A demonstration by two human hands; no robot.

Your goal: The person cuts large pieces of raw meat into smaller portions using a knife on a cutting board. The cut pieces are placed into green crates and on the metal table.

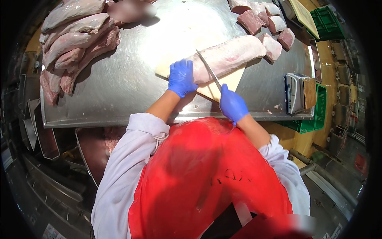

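A long, pale pork loin (234, 52) lies slantwise on a cream cutting board (234, 78) at the middle of the steel table. My left hand (182, 77), in a blue glove, grips its left end. In my right hand (233, 104), also gloved in blue, is the handle of a knife (207, 67). The blade points away from me and lies across the loin a short way right of my left hand. Whether its edge has entered the meat, I cannot tell.
Several long meat pieces (75, 44) are heaped on the steel table (131, 79) at the far left. Several cut chunks (250, 22) sit at the far right. A scale (295, 93) stands by the right edge, near a green crate (320, 105).
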